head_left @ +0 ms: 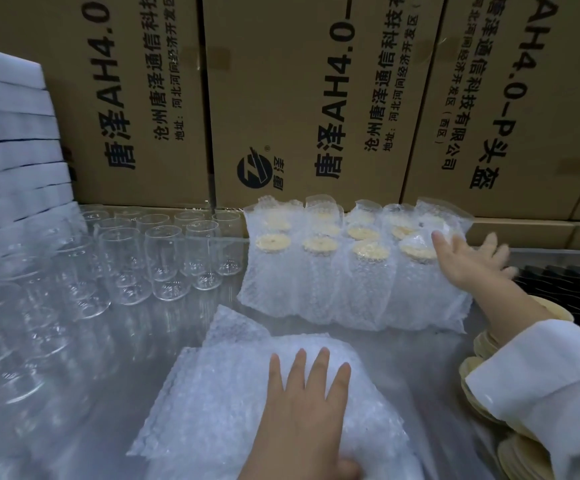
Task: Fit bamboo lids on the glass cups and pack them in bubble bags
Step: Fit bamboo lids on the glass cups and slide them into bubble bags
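Several packed cups in bubble bags [347, 271] stand in rows at the back middle, bamboo lids showing through the wrap. My right hand [472, 263] rests open against the rightmost packed cup. My left hand [307, 407] lies flat, fingers spread, on a stack of empty bubble bags [219, 403] at the front. Several bare glass cups [163, 251] stand at the left. Loose bamboo lids [479, 379] pile up at the right, partly hidden by my white sleeve.
Large cardboard boxes [316, 98] with printed text wall off the back. A stack of white foam sheets [11, 140] rises at the far left. A dark ridged surface [565, 285] lies at the right. The table top [430, 362] is shiny metal.
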